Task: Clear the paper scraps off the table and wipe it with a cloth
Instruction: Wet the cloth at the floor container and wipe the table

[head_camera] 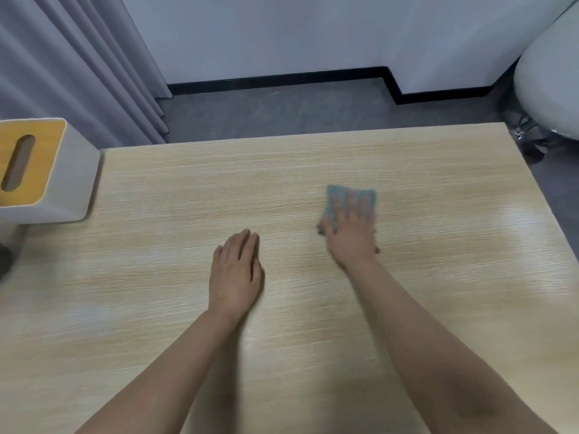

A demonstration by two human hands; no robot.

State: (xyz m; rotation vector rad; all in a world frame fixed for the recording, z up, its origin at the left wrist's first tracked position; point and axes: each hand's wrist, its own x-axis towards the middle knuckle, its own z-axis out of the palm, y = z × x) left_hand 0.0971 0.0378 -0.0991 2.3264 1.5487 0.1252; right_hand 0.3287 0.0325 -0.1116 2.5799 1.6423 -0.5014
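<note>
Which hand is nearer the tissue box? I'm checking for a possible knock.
Left. The left hand lies flat mid-table, well right of the tissue box; the right hand presses the cloth farther right.

One view only, worn on the head, looking forward and steeply down over a wooden table (156, 245). Close enough to catch both bare forearms running in from the bottom edge, left hand (235, 277) and right hand (351, 238) near the middle. Wide-angle, so bending the table's far edge and taking in floor (282, 111), curtain (78, 67) and wall (282, 32) beyond. No second view to overlap with.
</note>
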